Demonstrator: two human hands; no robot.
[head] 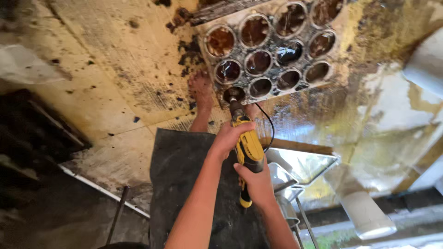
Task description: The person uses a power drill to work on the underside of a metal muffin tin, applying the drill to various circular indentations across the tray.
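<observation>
A yellow and black power drill (248,148) points down at a panel (272,80) pierced with several round holes (258,62). Its hole-saw bit (234,95) sits in the nearest hole at the panel's front edge. My left hand (228,138) wraps the front of the drill body. My right hand (256,183) grips the handle at the rear. A black cord (270,127) loops from the drill. My bare foot (200,90) stands on the boards just left of the panel.
Stained plywood boards (115,60) cover the floor, with dark debris scattered near the panel. A dark cloth (184,175) hangs over my leg. A metal rod (117,212) lies lower left. A white pipe (367,214) and a pale frame (304,163) sit at the right.
</observation>
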